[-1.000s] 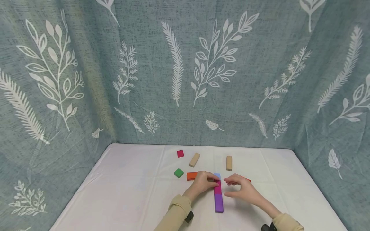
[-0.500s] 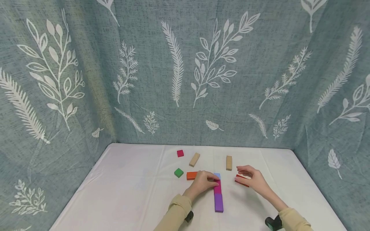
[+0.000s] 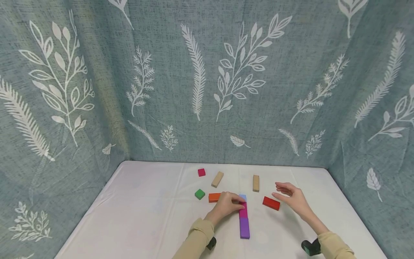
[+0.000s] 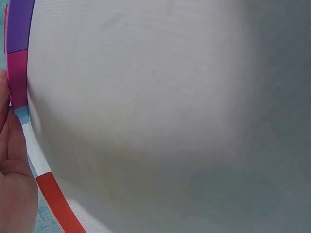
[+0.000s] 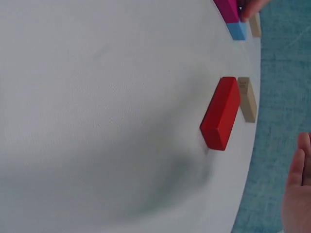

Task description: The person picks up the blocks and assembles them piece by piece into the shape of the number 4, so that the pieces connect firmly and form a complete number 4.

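A line of blocks runs towards me on the white table (image 3: 155,216): a light blue block (image 3: 243,197), a magenta block (image 3: 243,210) and a purple block (image 3: 244,228). My left hand (image 3: 227,205) rests with its fingertips against the magenta block (image 4: 18,77). A red block (image 3: 271,203) lies flat to the right of the line, also seen as the red block (image 5: 221,112) in the right wrist view. My right hand (image 3: 292,198) hovers open just right of it, touching nothing.
An orange block (image 3: 214,197) lies partly under my left hand. A green cube (image 3: 199,194), a small magenta cube (image 3: 201,172) and two tan blocks (image 3: 217,179) (image 3: 256,183) lie further back. Patterned teal cloth walls (image 3: 207,79) enclose the table.
My right hand moved right from the block line, set the red block down flat and let go. The left hand stayed on the magenta block.
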Demonstrator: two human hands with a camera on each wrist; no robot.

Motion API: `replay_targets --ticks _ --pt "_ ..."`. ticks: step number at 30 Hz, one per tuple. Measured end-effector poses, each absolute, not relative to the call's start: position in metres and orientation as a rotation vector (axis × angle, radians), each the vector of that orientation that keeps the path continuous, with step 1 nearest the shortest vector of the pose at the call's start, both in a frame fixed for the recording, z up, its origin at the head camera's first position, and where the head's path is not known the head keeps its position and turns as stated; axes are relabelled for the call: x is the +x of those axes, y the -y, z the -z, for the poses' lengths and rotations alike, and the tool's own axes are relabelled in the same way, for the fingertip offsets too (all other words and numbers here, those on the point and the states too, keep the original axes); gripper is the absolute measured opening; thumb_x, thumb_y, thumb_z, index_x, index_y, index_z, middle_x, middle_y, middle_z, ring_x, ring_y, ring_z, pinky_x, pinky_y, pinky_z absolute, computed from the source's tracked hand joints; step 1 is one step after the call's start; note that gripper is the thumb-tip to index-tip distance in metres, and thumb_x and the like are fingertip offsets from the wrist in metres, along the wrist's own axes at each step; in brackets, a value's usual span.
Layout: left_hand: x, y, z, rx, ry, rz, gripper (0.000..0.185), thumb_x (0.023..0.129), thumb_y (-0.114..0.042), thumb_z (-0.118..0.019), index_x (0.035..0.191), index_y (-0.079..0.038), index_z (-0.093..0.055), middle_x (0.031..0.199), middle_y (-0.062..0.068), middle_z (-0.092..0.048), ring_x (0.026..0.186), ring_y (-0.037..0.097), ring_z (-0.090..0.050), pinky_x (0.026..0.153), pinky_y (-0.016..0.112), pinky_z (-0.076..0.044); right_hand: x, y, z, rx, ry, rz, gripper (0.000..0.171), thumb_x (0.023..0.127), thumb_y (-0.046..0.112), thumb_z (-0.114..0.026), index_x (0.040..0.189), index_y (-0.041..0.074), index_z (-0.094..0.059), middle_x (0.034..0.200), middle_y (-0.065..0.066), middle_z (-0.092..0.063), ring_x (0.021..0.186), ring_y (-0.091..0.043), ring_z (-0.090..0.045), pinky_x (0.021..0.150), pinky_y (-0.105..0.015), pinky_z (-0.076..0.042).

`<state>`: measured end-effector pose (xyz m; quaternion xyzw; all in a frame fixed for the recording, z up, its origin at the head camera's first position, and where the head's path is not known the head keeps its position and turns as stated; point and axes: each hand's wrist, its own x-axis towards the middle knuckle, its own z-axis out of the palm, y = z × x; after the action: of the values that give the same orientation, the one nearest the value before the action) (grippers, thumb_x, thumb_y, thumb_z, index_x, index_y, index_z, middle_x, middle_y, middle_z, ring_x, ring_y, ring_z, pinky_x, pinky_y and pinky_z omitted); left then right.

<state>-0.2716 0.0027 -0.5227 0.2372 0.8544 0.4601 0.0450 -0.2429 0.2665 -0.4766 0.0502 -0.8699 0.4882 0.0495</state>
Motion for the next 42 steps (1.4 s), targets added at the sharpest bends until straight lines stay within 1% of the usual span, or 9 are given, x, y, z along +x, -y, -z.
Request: replay_targets --ticks 2,8,13,16,22,27,36,42 --pt "-0.272 -0.003 0.523 0.724 -2.61 -1.405 0.019 0.077 -0.012 -0.077 0.096 -0.008 -0.076 0.094 0.004 -0.075 0.096 0.017 -0.068 0.086 0.025 -0.053 -0.243 -0.268 0.477 0.127 2.655 -1.483 0.053 0.085 0.023 -0.072 0.129 -0.001 -0.054 0.123 -0.02 -0.059 0.108 -0.026 -0.06 0.094 -0.033 -0.051" --pt "-0.272 -0.002 0.524 0.706 -2.607 -1.403 0.02 0.077 -0.012 -0.078 0.096 -0.008 -0.076 0.094 0.004 -0.075 0.096 0.017 -0.068 0.086 0.025 -0.053 -0.245 -0.274 0.485 0.043 2.711 -1.439 0.055 0.085 0.028 -0.071 0.13 0.0 -0.054 0.124 -0.02 -0.059 0.111 -0.029 -0.059 0.093 -0.03 -0.051" --pt "-0.272 -0.002 0.525 0.699 -2.602 -1.401 0.019 0.078 -0.012 -0.077 0.096 -0.008 -0.076 0.094 0.003 -0.075 0.096 0.015 -0.068 0.086 0.022 -0.053 -0.246 -0.278 0.492 -0.017 2.77 -1.433 0.057 0.085 0.03 -0.07 0.13 0.0 -0.053 0.124 -0.021 -0.059 0.113 -0.032 -0.058 0.093 -0.035 -0.051" --pt "-0.273 -0.002 0.526 0.726 -2.607 -1.407 0.019 0.077 -0.012 -0.078 0.096 -0.008 -0.076 0.093 0.003 -0.075 0.095 0.015 -0.068 0.085 0.024 -0.053 -0.245 -0.278 0.497 -0.06 2.8 -1.439 0.057 0.085 0.03 -0.07 0.129 -0.001 -0.054 0.123 -0.021 -0.06 0.112 -0.031 -0.059 0.092 -0.037 -0.052" --pt "-0.271 -0.001 0.524 0.718 -2.602 -1.407 0.019 0.077 -0.012 -0.077 0.096 -0.009 -0.076 0.094 0.003 -0.075 0.096 0.015 -0.068 0.085 0.023 -0.053 -0.242 -0.278 0.506 -0.126 2.848 -1.467 0.057 0.085 0.029 -0.071 0.129 -0.003 -0.053 0.124 -0.023 -0.059 0.11 -0.032 -0.059 0.089 -0.037 -0.054" --pt "-0.271 -0.002 0.524 0.74 -2.609 -1.41 0.019 0.077 -0.012 -0.077 0.096 -0.008 -0.076 0.093 0.004 -0.075 0.095 0.016 -0.068 0.085 0.025 -0.054 -0.239 -0.279 0.511 -0.106 2.874 -1.444 0.056 0.083 0.024 -0.073 0.127 -0.005 -0.054 0.122 -0.025 -0.06 0.109 -0.034 -0.06 0.087 -0.037 -0.055" --pt "-0.271 -0.001 0.524 0.729 -2.596 -1.42 0.019 0.078 -0.012 -0.077 0.097 -0.008 -0.076 0.094 0.003 -0.075 0.096 0.015 -0.068 0.085 0.022 -0.053 -0.239 -0.276 0.517 -0.079 2.913 -1.343 0.055 0.08 0.022 -0.076 0.123 -0.006 -0.057 0.116 -0.023 -0.062 0.103 -0.033 -0.061 0.088 -0.041 -0.054" --pt "-0.27 -0.001 0.525 0.723 -2.598 -1.418 0.019 0.079 -0.012 -0.077 0.097 -0.008 -0.076 0.095 0.004 -0.075 0.097 0.016 -0.068 0.086 0.023 -0.053 -0.238 -0.274 0.521 -0.069 2.908 -1.294 0.051 0.078 0.015 -0.076 0.121 -0.006 -0.058 0.115 -0.022 -0.063 0.102 -0.032 -0.062 0.088 -0.04 -0.053"
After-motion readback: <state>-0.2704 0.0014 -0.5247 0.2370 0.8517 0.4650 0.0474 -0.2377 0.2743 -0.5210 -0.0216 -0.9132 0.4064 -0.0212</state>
